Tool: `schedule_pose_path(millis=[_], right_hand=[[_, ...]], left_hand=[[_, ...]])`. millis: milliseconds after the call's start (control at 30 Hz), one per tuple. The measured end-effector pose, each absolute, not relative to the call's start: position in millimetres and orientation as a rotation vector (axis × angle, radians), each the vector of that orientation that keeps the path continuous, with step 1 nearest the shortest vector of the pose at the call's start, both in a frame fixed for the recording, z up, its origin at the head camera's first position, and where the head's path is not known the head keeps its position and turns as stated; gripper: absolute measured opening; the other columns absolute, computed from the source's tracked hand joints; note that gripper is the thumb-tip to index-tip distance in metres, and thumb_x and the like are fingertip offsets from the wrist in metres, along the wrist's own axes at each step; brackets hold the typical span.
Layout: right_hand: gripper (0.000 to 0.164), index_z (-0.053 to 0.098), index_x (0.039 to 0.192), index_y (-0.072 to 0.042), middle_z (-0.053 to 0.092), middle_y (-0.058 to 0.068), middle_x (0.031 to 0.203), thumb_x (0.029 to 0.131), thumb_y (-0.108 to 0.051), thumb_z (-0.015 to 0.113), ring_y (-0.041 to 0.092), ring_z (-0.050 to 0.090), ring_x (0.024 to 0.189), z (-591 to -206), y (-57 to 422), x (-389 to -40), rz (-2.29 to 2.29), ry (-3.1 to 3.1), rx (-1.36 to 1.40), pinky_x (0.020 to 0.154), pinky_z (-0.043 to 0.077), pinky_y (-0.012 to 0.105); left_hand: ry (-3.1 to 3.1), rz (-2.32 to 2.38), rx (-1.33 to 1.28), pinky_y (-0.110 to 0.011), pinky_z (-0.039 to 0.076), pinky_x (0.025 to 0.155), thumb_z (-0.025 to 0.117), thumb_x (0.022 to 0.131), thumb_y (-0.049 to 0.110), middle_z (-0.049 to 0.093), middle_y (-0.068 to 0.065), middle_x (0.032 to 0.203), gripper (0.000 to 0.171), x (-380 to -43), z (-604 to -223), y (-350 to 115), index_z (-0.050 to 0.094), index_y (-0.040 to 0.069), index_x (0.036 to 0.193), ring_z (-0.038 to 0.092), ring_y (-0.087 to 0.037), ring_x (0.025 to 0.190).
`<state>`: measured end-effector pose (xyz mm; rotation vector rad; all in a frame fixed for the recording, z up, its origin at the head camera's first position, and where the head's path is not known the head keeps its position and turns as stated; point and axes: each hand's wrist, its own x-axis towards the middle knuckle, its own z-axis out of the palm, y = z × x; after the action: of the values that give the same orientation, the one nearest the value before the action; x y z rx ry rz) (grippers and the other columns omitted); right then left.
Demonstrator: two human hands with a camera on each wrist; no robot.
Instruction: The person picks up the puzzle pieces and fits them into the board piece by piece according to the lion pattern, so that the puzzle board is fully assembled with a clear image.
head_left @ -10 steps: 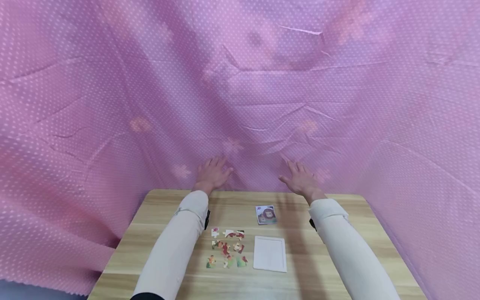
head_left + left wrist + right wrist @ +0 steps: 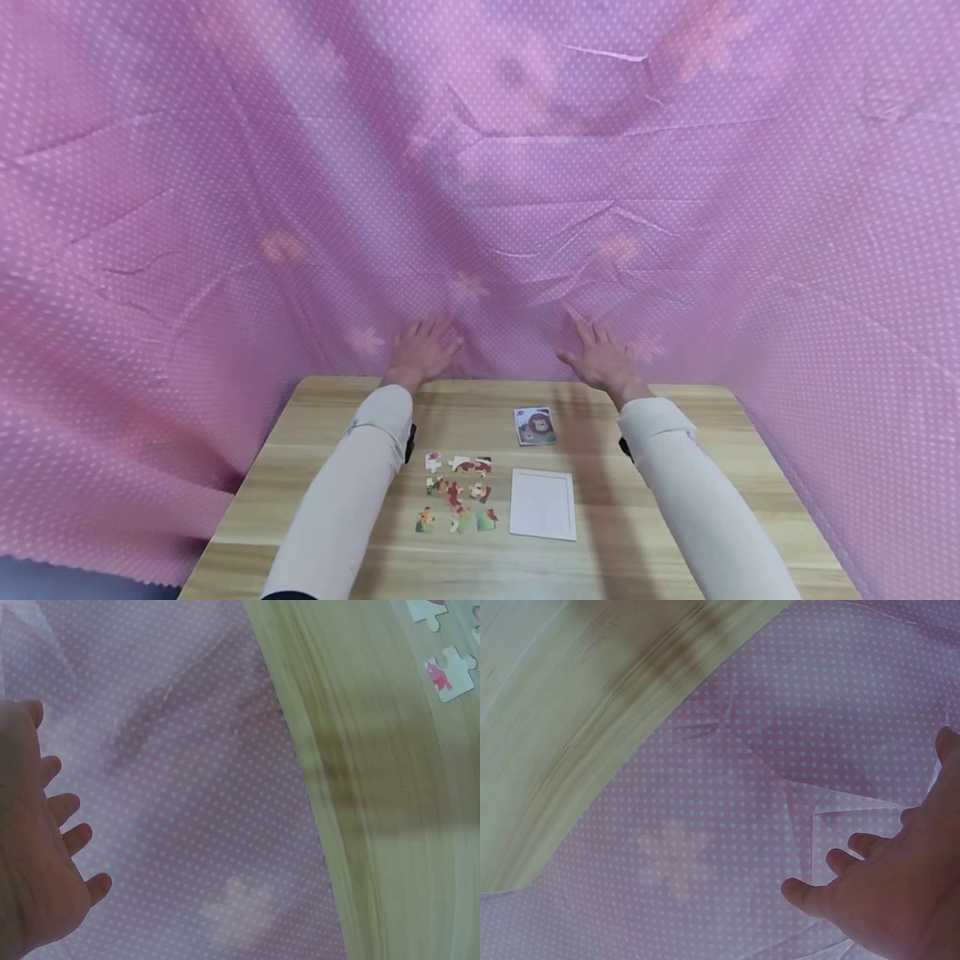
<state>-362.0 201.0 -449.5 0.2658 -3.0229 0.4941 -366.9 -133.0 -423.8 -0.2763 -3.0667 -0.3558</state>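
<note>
My left hand (image 2: 422, 350) is stretched out past the table's far edge, fingers spread, holding nothing. To its right, my right hand (image 2: 602, 358) reaches out the same way with its fingers apart and nothing in them. Both hands are raised in front of the pink curtain. Between the forearms, loose jigsaw puzzle pieces (image 2: 453, 493) lie in rough rows on the table. A white puzzle frame (image 2: 542, 505) lies flat to their right. Beyond the frame is a picture card (image 2: 535, 426) showing a lion-like animal. In the left wrist view, one puzzle piece (image 2: 450, 673) with a pink print shows near the top right.
The light wooden table (image 2: 675, 467) has rounded far corners. A pink dotted curtain (image 2: 480, 208) with flower prints hangs behind it and along both sides. Shadows of the arms fall across the tabletop.
The head view has shifted very slightly, so the card, pieces and frame appear a little higher and further right. Both hands stay outstretched in nearly the same place.
</note>
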Motion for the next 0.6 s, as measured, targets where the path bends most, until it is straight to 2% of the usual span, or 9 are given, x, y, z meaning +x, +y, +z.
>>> schedule_pose_path(millis=[67,133,233,600], right_hand=[[0.085,0.001,0.156,-0.028,0.007,0.019,0.162,0.091,-0.071,0.035,0.043,0.013,0.147,-441,202,-362,0.504,-3.087,0.272,0.109,0.012,0.072],[0.088,0.001,0.156,-0.024,0.005,0.019,0.162,0.091,-0.072,0.033,0.042,0.013,0.148,-435,204,-361,0.47,-3.15,0.277,0.109,0.014,0.071],[0.087,0.003,0.157,-0.02,0.005,0.02,0.162,0.092,-0.07,0.034,0.045,0.012,0.147,-438,200,-359,0.437,-3.143,0.237,0.108,0.011,0.073],[0.081,0.009,0.157,-0.019,0.005,0.018,0.162,0.095,-0.058,0.044,0.047,0.015,0.145,-461,202,-350,0.527,-3.074,0.304,0.108,0.01,0.073]], left_hand=[[-3.072,-0.361,-0.279,-0.063,0.014,0.115,0.023,0.098,0.061,0.021,-0.008,0.162,0.064,-367,-427,-134,0.021,0.029,0.154,0.02,-0.037,0.147],[-3.081,-0.373,-0.282,-0.063,0.015,0.114,0.026,0.099,0.059,0.022,-0.009,0.161,0.064,-367,-430,-136,0.022,0.027,0.154,0.021,-0.037,0.147],[-3.102,-0.401,-0.287,-0.062,0.015,0.115,0.027,0.099,0.058,0.023,-0.01,0.16,0.065,-366,-435,-137,0.025,0.023,0.154,0.021,-0.037,0.147],[-3.138,-0.344,-0.35,-0.051,0.023,0.117,0.034,0.1,0.054,0.035,-0.013,0.155,0.064,-356,-449,-140,0.036,0.014,0.149,0.031,-0.036,0.143]])
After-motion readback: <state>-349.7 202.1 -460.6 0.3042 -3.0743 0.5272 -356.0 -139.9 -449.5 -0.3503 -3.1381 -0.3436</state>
